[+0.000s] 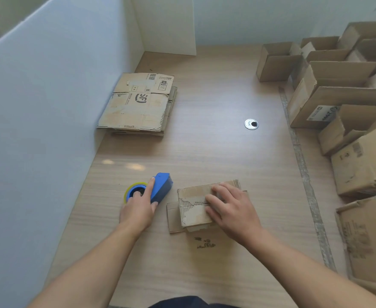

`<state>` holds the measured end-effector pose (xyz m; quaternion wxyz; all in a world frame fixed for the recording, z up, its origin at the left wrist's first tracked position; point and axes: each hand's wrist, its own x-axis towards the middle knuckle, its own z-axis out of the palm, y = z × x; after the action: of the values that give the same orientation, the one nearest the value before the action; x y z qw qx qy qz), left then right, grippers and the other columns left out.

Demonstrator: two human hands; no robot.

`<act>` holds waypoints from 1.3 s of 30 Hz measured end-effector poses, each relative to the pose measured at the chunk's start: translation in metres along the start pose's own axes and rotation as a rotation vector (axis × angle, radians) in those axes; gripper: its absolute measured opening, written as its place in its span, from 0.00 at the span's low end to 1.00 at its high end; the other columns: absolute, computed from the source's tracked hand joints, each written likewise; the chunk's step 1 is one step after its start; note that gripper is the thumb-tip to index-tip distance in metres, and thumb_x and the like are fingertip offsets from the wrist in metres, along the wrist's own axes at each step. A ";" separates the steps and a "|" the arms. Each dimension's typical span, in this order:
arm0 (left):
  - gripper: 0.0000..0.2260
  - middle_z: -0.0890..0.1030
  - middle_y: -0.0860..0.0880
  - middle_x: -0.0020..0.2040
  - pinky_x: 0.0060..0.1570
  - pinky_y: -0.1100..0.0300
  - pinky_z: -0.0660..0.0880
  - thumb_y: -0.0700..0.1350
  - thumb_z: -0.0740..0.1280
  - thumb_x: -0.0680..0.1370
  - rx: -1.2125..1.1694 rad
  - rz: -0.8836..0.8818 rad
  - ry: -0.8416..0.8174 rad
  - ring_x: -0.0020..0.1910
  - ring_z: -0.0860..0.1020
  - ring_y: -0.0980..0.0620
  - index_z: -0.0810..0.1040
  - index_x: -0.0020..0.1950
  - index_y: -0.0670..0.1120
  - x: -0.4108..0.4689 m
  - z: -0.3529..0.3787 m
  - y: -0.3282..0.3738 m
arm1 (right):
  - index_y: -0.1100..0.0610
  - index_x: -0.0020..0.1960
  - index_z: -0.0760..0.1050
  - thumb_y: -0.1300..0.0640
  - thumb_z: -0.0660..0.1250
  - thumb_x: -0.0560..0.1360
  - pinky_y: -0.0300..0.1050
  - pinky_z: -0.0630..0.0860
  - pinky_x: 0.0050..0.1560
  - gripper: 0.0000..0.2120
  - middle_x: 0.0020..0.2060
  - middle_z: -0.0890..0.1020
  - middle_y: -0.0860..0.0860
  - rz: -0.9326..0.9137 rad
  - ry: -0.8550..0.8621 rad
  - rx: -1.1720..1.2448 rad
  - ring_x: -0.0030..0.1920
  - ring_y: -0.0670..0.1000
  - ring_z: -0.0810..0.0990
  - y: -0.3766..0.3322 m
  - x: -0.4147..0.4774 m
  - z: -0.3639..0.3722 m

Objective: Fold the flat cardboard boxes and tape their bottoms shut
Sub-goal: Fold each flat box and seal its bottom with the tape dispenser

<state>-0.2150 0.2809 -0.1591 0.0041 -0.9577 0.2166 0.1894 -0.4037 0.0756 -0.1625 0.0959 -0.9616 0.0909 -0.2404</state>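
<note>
Pale wood-grain desk (204,96) runs between a white partition (49,107) along its left edge and a crowd of open, assembled cardboard boxes (338,85) packed along its right side, past a grey seam strip (302,163). The middle of the desk lies open, broken only by a round metal cable grommet (251,124). A stack of flat cardboard boxes (138,103) sits against the partition, well apart from the hands. Near the front edge stands a small cardboard box (193,210), its closed flaps facing up and meeting at a seam. Its brown skin is worn and torn, baring the corrugation, and one loose flap lies flat on the desk at its left. The right hand (231,210) rests on top, fingers spread and nearly straight, pressing on the flaps at the seam. Just beside the box, the left hand (138,212) grips a blue tape dispenser (163,185), forefinger laid along it, with its yellowish tape roll (130,190) touching the desk.
</note>
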 end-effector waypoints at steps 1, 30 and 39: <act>0.32 0.73 0.45 0.60 0.51 0.50 0.73 0.56 0.57 0.83 0.008 0.021 0.026 0.56 0.75 0.44 0.39 0.79 0.61 0.002 0.003 -0.001 | 0.53 0.48 0.80 0.50 0.67 0.77 0.48 0.70 0.56 0.07 0.53 0.81 0.51 -0.006 0.012 -0.008 0.61 0.57 0.77 -0.001 0.000 0.001; 0.24 0.69 0.56 0.44 0.25 0.57 0.70 0.58 0.52 0.82 -0.011 0.951 0.243 0.31 0.69 0.49 0.51 0.78 0.67 -0.058 -0.062 0.027 | 0.43 0.68 0.74 0.49 0.65 0.78 0.31 0.59 0.67 0.18 0.66 0.73 0.35 0.382 -0.255 0.800 0.66 0.40 0.67 0.010 0.013 -0.032; 0.35 0.71 0.54 0.49 0.39 0.51 0.76 0.55 0.57 0.81 0.087 0.824 0.111 0.40 0.72 0.48 0.31 0.66 0.79 -0.066 -0.056 0.051 | 0.51 0.40 0.80 0.54 0.68 0.76 0.29 0.63 0.62 0.06 0.56 0.78 0.38 0.519 -0.165 0.858 0.64 0.41 0.71 0.009 0.010 -0.027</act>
<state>-0.2712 0.2571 -0.0790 -0.0434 -0.7987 0.5892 0.1141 -0.4089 0.0606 -0.1361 0.5457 -0.7972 0.2118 -0.1476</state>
